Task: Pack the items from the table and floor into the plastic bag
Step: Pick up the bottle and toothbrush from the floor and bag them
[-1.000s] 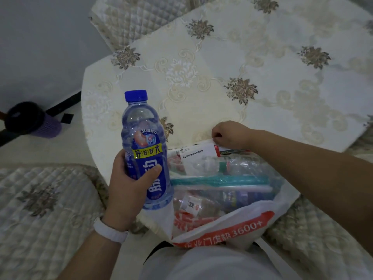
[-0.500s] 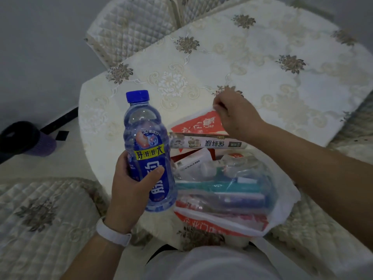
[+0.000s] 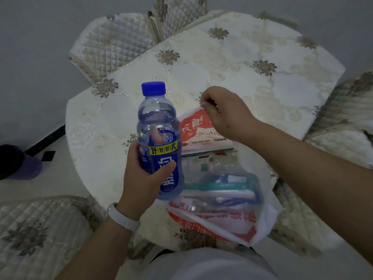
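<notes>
A clear drink bottle (image 3: 159, 138) with a blue cap and blue label stands upright in my left hand (image 3: 144, 176), just left of the bag's mouth. The white plastic bag (image 3: 262, 199) with red print lies at the table's near edge. My right hand (image 3: 224, 112) pinches the bag's far rim and lifts it, so the mouth gapes. Inside I see a long printed box (image 3: 207, 152), teal and white packets (image 3: 220, 186) and clear wrapped items.
The bag rests on a round table (image 3: 222, 63) under a cream floral cloth. Quilted chairs stand behind (image 3: 113, 45), at the left (image 3: 36, 235) and at the right (image 3: 343, 122). A dark purple object (image 3: 18, 162) sits on the floor at the far left.
My right hand has pulled the bag's far rim up and away from me, opening the mouth wider. The bottle stays upright in my left hand, nearly still.
</notes>
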A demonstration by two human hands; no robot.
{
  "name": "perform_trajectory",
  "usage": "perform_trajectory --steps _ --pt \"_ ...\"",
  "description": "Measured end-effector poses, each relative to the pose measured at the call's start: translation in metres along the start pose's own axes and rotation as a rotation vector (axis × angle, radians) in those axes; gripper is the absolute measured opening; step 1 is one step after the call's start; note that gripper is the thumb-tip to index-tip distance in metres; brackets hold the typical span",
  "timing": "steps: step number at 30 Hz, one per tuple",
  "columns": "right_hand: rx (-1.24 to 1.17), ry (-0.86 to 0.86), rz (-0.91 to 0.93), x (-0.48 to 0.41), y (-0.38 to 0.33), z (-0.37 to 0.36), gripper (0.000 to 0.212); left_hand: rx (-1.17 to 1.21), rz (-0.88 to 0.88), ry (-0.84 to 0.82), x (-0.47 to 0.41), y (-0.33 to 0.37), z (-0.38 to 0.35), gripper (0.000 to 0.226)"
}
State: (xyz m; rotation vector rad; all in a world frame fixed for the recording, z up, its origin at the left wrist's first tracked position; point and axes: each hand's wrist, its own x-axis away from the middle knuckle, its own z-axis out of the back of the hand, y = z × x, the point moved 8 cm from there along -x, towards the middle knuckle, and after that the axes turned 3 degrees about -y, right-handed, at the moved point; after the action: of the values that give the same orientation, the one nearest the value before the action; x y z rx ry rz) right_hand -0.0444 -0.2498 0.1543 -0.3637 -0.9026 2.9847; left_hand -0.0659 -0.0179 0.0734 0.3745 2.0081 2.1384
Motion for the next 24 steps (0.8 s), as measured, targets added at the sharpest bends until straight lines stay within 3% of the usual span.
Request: perform_trajectory --steps 5,9,11,16,20,24 --pt "0.126 -0.087 -0.087 0.012 0.038 -0.016 0.011 -0.042 -0.016 -0.086 -0.016 -0.010 -0.016 0.073" --pt "0.313 -0.273 -0.172 0.035 0.064 -0.026 0.060 -0.118 -0.022 -0.163 -0.020 -0.023 -0.019 0.079" --pt "0.460 -0.374 -0.179 0.049 0.076 -0.030 0.069 -0.188 -0.041 -0.214 -0.021 -0.021 -0.021 0.077" --pt "0.418 -0.227 -0.315 0.066 0.090 -0.005 0.014 -0.367 -0.130 -0.369 -0.026 -0.009 -0.028 0.074" --pt "0.239 -0.049 -0.456 0.066 0.092 0.022 0.010 -0.722 -0.256 -0.533 -0.041 -0.016 -0.033 0.083" --pt "0.167 -0.020 -0.434 0.067 0.078 0.026 0.014 -1.051 -0.399 -0.603 -0.052 -0.023 -0.048 0.089"
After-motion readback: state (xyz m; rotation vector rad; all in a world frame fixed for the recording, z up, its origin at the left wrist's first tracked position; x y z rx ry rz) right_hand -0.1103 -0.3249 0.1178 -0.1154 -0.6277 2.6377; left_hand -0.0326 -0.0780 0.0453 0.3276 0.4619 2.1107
